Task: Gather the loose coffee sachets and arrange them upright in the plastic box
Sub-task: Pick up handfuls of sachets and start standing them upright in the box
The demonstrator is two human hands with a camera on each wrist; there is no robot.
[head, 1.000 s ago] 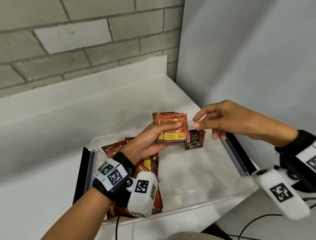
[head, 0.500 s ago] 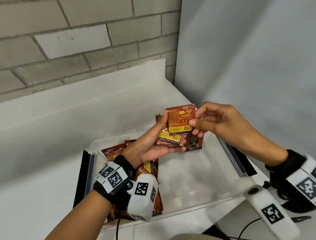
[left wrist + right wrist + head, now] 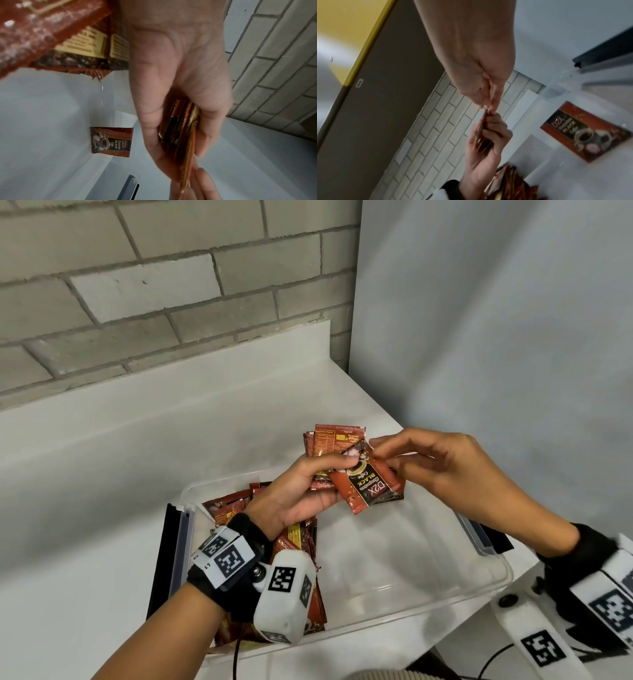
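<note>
Head view: thin red-brown foil coffee sachets (image 3: pixel 330 455) are clamped in the left hand (image 3: pixel 301 494) at frame centre.
One light, slippery, floppy sachet (image 3: pixel 368 481) is pinched at its corner by the right hand (image 3: pixel 442 470); a flat-face grip above the clear plastic box (image 3: pixel 394 587) is judged steadier.

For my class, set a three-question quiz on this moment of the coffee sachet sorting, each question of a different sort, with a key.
1. True or false: the left hand holds a stack of sachets.
2. Multiple choice: the right hand pinches the front sachet at (A) its top corner, (B) its bottom edge, (C) not at all.
3. Short answer: where does the single loose sachet lie, as the left wrist view shows it?

Key
1. True; its fingers and thumb clamp several.
2. A.
3. On the floor of the plastic box, apart from the pile of sachets at the box's left end.
</note>
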